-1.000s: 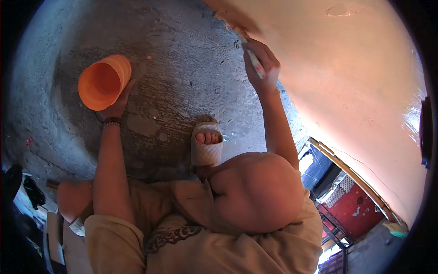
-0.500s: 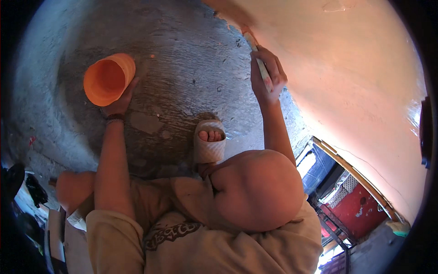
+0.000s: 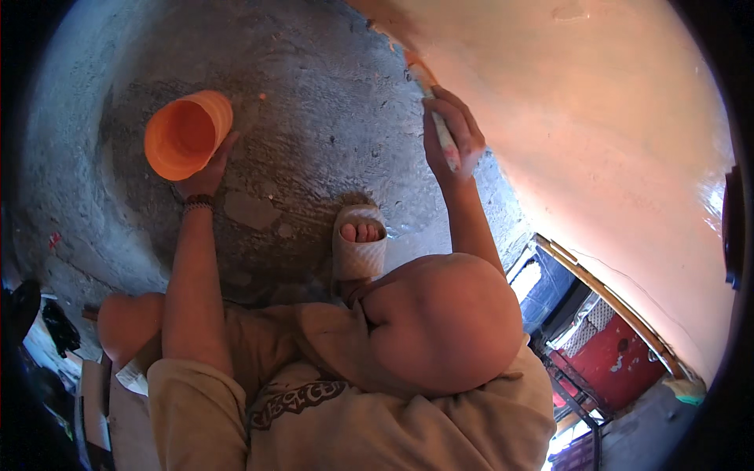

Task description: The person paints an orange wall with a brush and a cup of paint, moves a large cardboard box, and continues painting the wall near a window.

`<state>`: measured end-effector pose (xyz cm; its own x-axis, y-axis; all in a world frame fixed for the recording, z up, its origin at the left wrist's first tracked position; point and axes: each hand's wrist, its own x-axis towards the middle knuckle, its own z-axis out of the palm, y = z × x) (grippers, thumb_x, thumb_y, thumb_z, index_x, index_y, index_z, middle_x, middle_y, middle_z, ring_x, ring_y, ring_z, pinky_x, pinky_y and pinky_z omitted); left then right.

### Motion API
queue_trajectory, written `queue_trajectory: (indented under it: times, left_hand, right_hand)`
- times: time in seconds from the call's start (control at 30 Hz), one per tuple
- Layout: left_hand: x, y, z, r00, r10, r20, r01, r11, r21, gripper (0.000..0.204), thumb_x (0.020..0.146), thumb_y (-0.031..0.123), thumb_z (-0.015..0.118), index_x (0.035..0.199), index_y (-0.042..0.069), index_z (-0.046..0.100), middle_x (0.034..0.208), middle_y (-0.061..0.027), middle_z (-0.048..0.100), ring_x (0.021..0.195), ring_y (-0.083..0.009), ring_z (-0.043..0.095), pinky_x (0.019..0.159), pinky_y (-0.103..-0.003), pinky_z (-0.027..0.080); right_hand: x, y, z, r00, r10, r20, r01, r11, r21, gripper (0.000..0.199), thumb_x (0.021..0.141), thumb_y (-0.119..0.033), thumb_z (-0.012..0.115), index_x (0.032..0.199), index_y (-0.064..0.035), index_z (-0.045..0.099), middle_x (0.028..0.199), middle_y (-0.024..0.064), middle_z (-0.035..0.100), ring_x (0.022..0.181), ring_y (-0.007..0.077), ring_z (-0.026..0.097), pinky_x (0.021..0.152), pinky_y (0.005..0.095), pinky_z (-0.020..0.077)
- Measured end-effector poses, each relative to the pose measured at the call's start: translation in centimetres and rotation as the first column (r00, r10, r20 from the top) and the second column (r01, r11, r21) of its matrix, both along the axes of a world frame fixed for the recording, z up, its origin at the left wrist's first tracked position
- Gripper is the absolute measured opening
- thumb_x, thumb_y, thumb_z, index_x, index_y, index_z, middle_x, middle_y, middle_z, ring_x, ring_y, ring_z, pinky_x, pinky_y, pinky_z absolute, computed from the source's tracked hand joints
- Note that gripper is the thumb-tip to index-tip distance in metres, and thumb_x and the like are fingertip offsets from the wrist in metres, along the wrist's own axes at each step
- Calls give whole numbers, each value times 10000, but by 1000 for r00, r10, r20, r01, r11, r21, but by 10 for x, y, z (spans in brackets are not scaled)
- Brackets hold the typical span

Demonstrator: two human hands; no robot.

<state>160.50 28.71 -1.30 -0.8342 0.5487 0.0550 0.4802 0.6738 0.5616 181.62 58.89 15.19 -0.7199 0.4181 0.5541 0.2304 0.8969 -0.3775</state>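
Observation:
My left hand [image 3: 206,177] is closed round the lower right side of an orange cup-shaped container [image 3: 216,110], tilted so its mouth faces me; orange colour coats its inside. My right hand [image 3: 455,137] grips the pale, paint-marked handle of a paintbrush [image 3: 441,129]. The brush's far end meets the bottom edge of the peach-orange wall [image 3: 597,102], where a darker orange strip runs along the border with the floor. The bristles are hard to make out at this size.
Rough grey concrete floor [image 3: 314,94] spreads before me, and my sandalled foot [image 3: 360,243] stands on it. At the right are a wooden strip [image 3: 613,302], a red panel [image 3: 620,361] and a dark metal frame [image 3: 577,385]. Dark items [image 3: 61,326] lie at far left.
My right hand and the brush have shifted slightly left and down along the wall's bottom edge. The left hand and the orange container have hardly moved.

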Motion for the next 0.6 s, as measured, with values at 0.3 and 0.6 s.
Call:
queue_trajectory:
  times: [0.3,0.6]
  left_hand:
    - [2,4,11,995,66,74,-70,997,44,761,708,592,721,1278,134,511,1282,-29,544,1176,-214,520,958,-383,440]
    - [1,6,16,996,46,77,-51,997,58,730,705,566,739,1244,117,538,1250,-37,567,1150,-215,538,940,-387,455]
  right_hand:
    - [8,21,6,986,-120,112,120,993,6,161,742,48,694,873,-40,663,968,145,675,868,238,679,728,314,544]
    - [14,22,-10,990,-39,136,49,997,-68,211,712,17,674,888,-98,683,971,120,665,852,290,668,726,350,548]
